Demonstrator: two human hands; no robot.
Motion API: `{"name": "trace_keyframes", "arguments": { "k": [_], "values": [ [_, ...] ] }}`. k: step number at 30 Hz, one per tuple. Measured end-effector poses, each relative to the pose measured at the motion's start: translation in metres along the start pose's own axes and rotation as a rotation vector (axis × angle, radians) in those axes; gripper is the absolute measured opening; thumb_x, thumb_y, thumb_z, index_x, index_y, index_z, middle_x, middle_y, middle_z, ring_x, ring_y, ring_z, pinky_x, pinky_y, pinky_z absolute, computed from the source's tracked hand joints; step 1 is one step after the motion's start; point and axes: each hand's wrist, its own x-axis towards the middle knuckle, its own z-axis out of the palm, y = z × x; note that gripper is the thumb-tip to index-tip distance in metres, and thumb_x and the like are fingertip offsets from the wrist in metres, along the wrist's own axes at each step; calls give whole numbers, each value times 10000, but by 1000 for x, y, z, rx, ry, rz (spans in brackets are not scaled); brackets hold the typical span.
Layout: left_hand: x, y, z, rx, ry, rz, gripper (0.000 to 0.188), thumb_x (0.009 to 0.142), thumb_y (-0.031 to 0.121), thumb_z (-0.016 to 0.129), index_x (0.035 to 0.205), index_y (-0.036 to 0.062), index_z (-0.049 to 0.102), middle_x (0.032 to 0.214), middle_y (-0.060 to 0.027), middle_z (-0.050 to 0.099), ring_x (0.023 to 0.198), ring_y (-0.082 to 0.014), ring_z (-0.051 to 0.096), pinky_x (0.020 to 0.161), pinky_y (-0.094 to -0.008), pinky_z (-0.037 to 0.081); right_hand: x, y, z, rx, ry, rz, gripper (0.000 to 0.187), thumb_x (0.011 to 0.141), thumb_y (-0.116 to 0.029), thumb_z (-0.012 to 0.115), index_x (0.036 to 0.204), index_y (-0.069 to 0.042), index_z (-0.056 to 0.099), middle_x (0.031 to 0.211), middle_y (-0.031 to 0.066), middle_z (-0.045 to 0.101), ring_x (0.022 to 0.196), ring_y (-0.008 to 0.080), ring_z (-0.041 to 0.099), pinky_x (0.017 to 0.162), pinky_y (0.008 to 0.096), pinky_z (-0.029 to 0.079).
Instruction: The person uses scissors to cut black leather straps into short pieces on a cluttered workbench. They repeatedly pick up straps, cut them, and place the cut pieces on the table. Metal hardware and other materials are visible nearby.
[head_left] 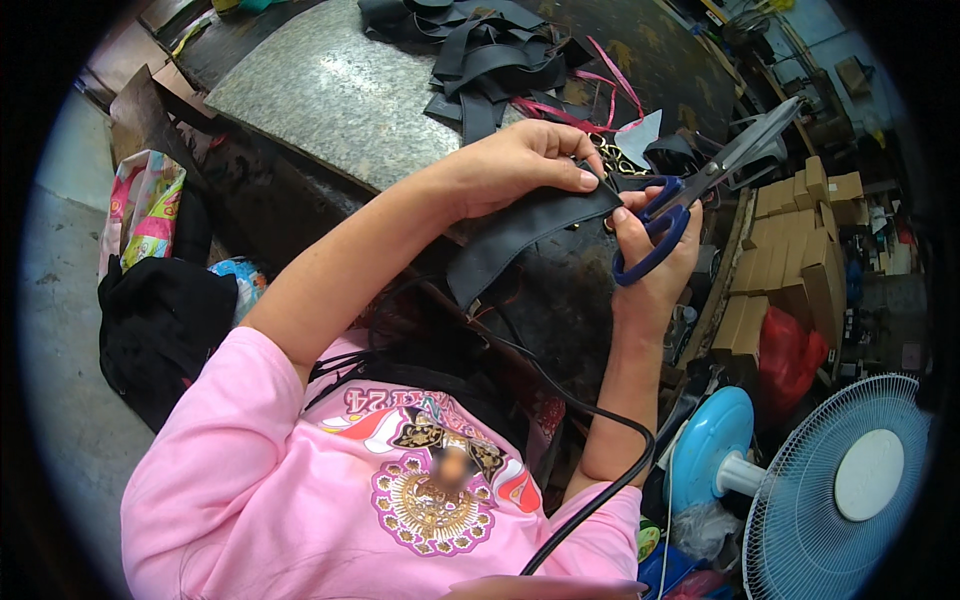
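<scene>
My left hand (545,165) pinches the upper edge of a black stitched strap (535,230), which looks like leather and hangs down toward my lap. In my right hand (650,240) are scissors with dark blue handles (650,262). Their metal blades (755,145) point up and away to the right, clear of the strap. The thumb and a fingertip of that same hand meet at the strap's right end. Just beyond my hands lie some gold-coloured metal rings (625,155), partly hidden behind the fingers.
A heap of black straps (490,60) lies on the speckled grey board (330,95), with pink ribbon (610,85) beside it. Cardboard boxes (790,245) are stacked at right. A blue-and-white fan (845,490) stands at lower right. A black cable (590,405) crosses before me.
</scene>
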Motion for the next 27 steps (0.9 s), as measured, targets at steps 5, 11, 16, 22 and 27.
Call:
{"name": "trace_keyframes", "arguments": {
  "k": [5,11,16,22,27],
  "values": [
    [1,-3,-1,42,-14,-4,166,830,114,648,943,18,574,754,21,592,679,-13,537,610,-146,425,0,3,1,29,-4,-42,311,724,56,610,969,-51,452,822,47,578,732,89,560,701,211,452],
    [2,-4,-4,64,-31,46,159,829,93,629,956,10,582,831,-20,616,750,-64,586,662,-182,472,2,5,-2,181,17,81,292,723,50,604,956,-48,457,801,50,573,714,88,556,694,210,456],
    [3,-8,-6,-3,80,51,161,853,97,621,982,35,545,818,-12,614,707,-36,583,616,-160,471,4,14,-3,-38,38,-38,269,762,29,617,968,-35,455,832,71,598,764,110,582,728,228,468],
    [6,-4,-19,-294,245,219,163,882,78,576,1022,58,494,915,-31,617,785,-85,624,672,-207,527,-8,11,-7,-66,-95,53,275,816,-119,686,966,-30,474,794,79,606,694,105,568,632,230,459],
    [6,-4,-25,-388,233,309,167,887,54,565,1027,65,475,927,-50,623,789,-107,638,685,-223,543,-23,-3,-14,171,-362,311,535,772,-481,689,918,-6,490,656,62,555,567,128,552,526,219,416]
  ]
}}
